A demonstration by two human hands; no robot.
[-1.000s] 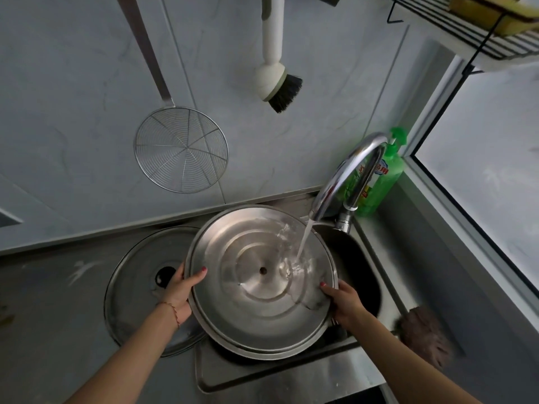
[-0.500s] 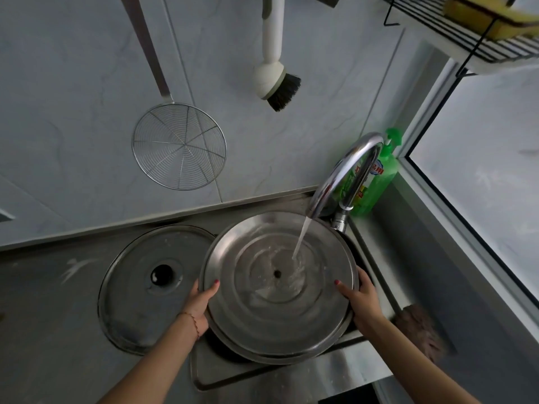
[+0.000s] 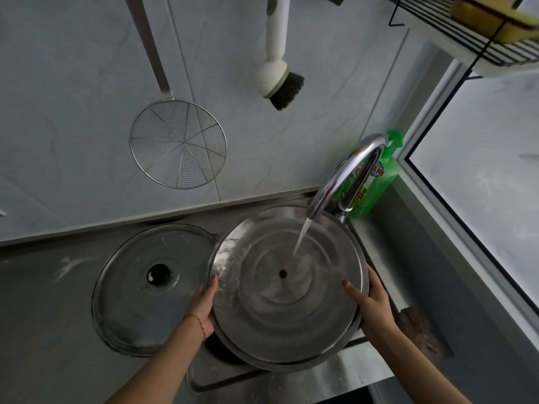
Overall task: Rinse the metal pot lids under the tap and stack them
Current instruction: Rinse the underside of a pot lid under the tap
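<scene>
Metal lid (image 3: 287, 310) held inner face up over sink (image 3: 291, 377), under tap (image 3: 344, 176) stream. Left hand (image 3: 202, 307) clamped on rim at 9 o'clock, right hand (image 3: 372, 304) at 3 o'clock, thumbs over edge. Second lid (image 3: 140, 287) flat on counter at 9 o'clock.

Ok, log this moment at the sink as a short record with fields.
held lid: large metal lid, inner side up, over the sink
left hand: left hand grips the lid's left rim
right hand: right hand grips the lid's right rim
tap: tap running, water lands right of the lid's centre hole
second lid: second lid lies flat on the counter, knob up
behind tap: green soap bottle
</scene>
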